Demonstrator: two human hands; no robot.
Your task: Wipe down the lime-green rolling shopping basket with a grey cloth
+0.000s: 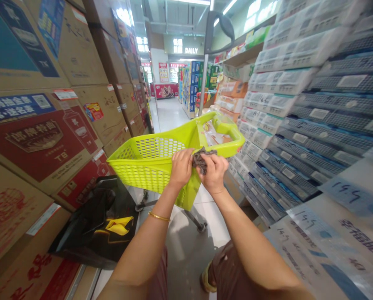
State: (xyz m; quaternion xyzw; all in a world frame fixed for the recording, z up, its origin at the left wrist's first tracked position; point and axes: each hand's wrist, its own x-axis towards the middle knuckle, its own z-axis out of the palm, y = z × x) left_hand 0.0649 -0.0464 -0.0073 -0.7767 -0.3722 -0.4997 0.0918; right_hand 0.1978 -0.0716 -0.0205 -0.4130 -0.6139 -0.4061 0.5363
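Note:
A lime-green plastic shopping cart (145, 168) with perforated sides stands in the aisle before me, its basket to the left and its looped end (233, 143) to the right. My left hand (182, 167) curls over the cart's near rim, gripping it. In my right hand (214, 171) is a crumpled grey-brown cloth (202, 159), pressed against the rim just right of my left hand. Part of the cloth is hidden under my fingers. Clear plastic packaging (214, 135) shows inside the looped end.
Stacked cartons (43, 137) wall the left side. Packed boxes and crates (277, 125) rise on the right. A black bag (89, 237) with a yellow cloth (119, 225) on it lies at lower left. A grey pole (204, 79) stands behind the cart. Tiled floor (170, 112) runs down the aisle.

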